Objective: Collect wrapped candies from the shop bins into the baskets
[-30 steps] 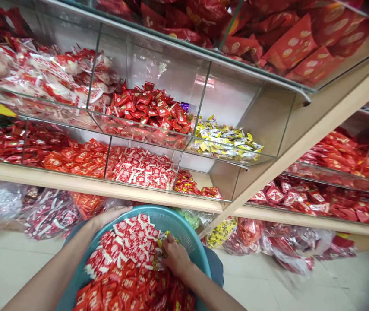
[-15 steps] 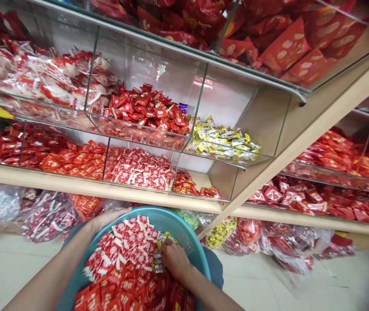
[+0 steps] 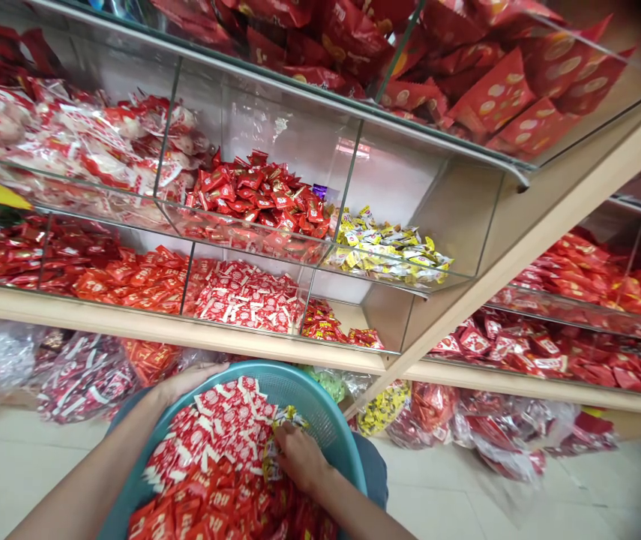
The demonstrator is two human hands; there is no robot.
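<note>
A teal plastic basket (image 3: 324, 401) rests on my lap. My left hand (image 3: 193, 379) grips its far left rim, with the fingertips partly hidden. Inside the basket my right hand (image 3: 301, 456) has its fingers closed around yellow-and-silver wrapped candies (image 3: 271, 459); several more poke out beyond the fingertips. Left of that hand lies a heap of red-and-white wrapped candies (image 3: 219, 424). Nearer to me, red packets (image 3: 202, 504) fill the basket's front part.
Glass-fronted shelf bins ahead hold red-and-white candies (image 3: 247, 296), red candies (image 3: 264, 193) and yellow-white candies (image 3: 390, 244). A wooden shelf edge (image 3: 275, 349) runs just beyond the basket. Below it, plastic bags of sweets (image 3: 89, 375) stand on the tiled floor (image 3: 438, 487).
My right hand has shifted slightly left and down among the yellow-and-silver candies. My left hand stays on the rim, and the view has tilted slightly.
</note>
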